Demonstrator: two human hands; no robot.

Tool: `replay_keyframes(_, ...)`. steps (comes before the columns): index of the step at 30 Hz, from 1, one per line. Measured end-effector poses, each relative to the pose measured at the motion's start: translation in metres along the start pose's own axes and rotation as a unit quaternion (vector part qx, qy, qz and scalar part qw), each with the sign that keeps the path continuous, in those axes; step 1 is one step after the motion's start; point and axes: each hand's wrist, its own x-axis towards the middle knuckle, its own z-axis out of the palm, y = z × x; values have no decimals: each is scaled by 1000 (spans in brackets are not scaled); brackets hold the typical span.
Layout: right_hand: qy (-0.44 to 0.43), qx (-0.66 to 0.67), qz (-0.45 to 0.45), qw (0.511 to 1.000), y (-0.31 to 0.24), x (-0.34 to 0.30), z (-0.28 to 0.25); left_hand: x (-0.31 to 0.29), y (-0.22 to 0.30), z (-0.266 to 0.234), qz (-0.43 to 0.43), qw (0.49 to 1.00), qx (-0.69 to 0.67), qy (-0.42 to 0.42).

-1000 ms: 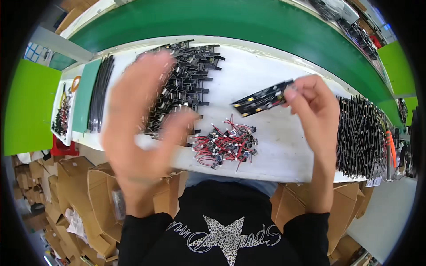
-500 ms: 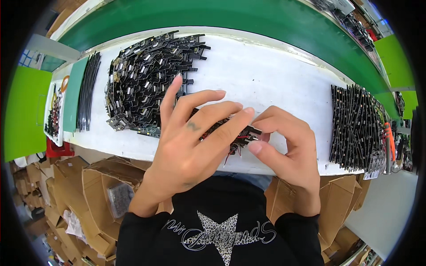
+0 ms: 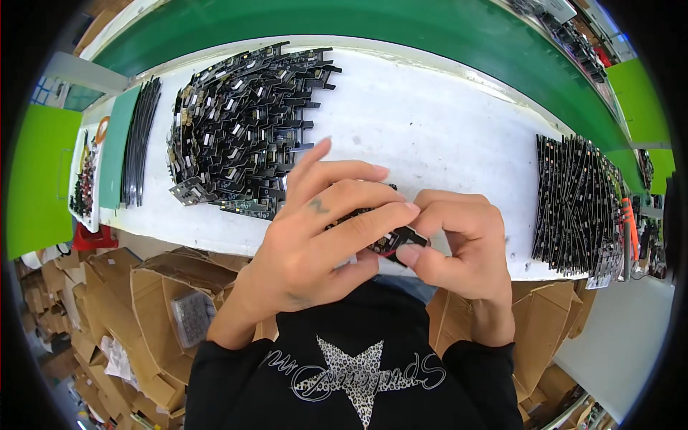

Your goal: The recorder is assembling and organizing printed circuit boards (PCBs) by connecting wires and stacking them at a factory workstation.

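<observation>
White worktop [image 3: 423, 107] beneath left hand [image 3: 308, 247] and right hand [image 3: 469, 247], newly together, fingers [image 3: 373, 225] tight on black circuit board [image 3: 401, 237]

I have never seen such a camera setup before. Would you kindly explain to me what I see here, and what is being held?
There is no machine here, only a person's two bare hands. The camera sits on the person's head and looks down; its wide lens bends straight edges.

On the white table lie a big pile of black circuit boards and, at the right, a stack of narrow black boards. Long dark strips lie at the left.

The left hand and right hand hold a small dark board between them. The fingers hide much of it.
</observation>
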Motion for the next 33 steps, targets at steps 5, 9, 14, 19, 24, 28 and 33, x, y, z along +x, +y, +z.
replay_keyframes(5, -59, 81, 34, 994, 0, 3, -4, -2, -3, -9, -34, 996, -78, -25)
replay_keyframes(9, -6, 176, 28, 984, -2, 1, -12, -6, -8, -34, -49, 997, -52, 15)
replay_keyframes(14, 120, 2, 75, 990, 16, -2, 2, -12, -8, -69, -88, 993, -15, 84)
replay_keyframes(19, 139, -86, 58, 985, 23, -4, 13, -16, -13, -70, -179, 977, -87, 76)
replay_keyframes(24, 115, -115, 59, 985, 24, -1, 17, -16, -15, -69, -180, 976, -23, 118)
replay_keyframes(28, 96, -238, -39, 966, 24, 2, 15, -14, -22, -83, -161, 977, 17, 135)
replay_keyframes(33, 117, -290, -42, 949, 32, -10, 6, -4, -80, -135, -180, 969, -9, 169)
